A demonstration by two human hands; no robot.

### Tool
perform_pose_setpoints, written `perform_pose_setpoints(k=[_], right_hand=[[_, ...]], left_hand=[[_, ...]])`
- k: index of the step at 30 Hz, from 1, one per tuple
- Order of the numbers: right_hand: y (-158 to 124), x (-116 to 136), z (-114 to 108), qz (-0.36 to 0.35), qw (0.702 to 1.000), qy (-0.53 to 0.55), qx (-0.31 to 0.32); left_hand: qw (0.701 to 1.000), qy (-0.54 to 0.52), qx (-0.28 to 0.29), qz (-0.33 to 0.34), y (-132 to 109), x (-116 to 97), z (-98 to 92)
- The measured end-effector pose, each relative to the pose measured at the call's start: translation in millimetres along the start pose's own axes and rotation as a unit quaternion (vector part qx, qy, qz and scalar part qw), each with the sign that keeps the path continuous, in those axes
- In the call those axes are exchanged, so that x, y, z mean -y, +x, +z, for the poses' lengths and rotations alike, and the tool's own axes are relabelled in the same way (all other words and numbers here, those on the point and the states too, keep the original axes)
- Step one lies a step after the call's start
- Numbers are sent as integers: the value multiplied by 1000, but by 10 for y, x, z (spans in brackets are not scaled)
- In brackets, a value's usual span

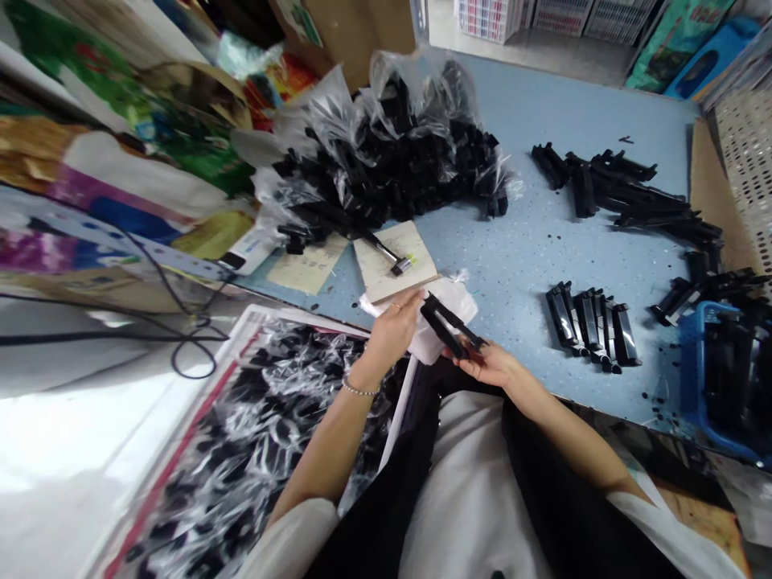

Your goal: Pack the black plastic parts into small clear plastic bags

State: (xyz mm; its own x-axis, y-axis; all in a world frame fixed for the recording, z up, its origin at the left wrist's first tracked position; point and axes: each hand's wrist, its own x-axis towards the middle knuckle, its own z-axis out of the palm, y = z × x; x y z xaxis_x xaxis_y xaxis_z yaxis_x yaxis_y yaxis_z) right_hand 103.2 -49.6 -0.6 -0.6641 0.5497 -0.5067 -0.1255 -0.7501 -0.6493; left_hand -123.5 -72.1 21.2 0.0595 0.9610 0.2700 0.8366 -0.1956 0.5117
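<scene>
My left hand (393, 326) and my right hand (486, 363) meet at the near edge of the blue table (531, 241). Between them I hold a long black plastic part (451, 326), tilted, over a white cloth or bag (443, 310). The left fingers curl round the part's left end and the white material. The right fingers close under its right end. A bead bracelet sits on my left wrist.
A heap of black parts in clear plastic bags (398, 153) lies at the table's back. Loose black parts (633, 197) spread at the right, a neat row (588, 322) nearer. A blue basket (724, 378) holds more. A brush lies on a cardboard piece (395, 257). A box of bagged parts (253, 434) stands at my left.
</scene>
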Motion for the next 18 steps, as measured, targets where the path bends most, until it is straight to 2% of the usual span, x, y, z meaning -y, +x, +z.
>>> perform_pose_setpoints(k=[2, 4, 6, 8, 10, 12, 15, 18], right_hand=[[43, -3, -45, -38, 999, 3, -16], [53, 30, -81, -95, 994, 5, -61], [42, 91, -104, -159, 980, -27, -117], [33, 186, -120, -222, 953, -113, -173], [52, 324, -136, -277, 910, -220, -215], [105, 488, -155, -314, 879, -292, -208], [151, 701, -194, -343, 873, -316, -142], [-6, 810, -272, -331, 860, -370, -119]], left_hand=[[996, 2, 24, 91, -130, -220, 22], [985, -23, 43, 167, -237, -452, 73], [982, -61, 35, 178, -264, -630, 133], [985, -91, 30, 146, -174, -722, 197], [986, -96, 47, 131, 31, -728, 266], [984, -82, 64, 145, 322, -665, 330], [987, -67, 58, 132, 835, -460, 374], [988, -65, 99, 97, 1311, -153, 338]])
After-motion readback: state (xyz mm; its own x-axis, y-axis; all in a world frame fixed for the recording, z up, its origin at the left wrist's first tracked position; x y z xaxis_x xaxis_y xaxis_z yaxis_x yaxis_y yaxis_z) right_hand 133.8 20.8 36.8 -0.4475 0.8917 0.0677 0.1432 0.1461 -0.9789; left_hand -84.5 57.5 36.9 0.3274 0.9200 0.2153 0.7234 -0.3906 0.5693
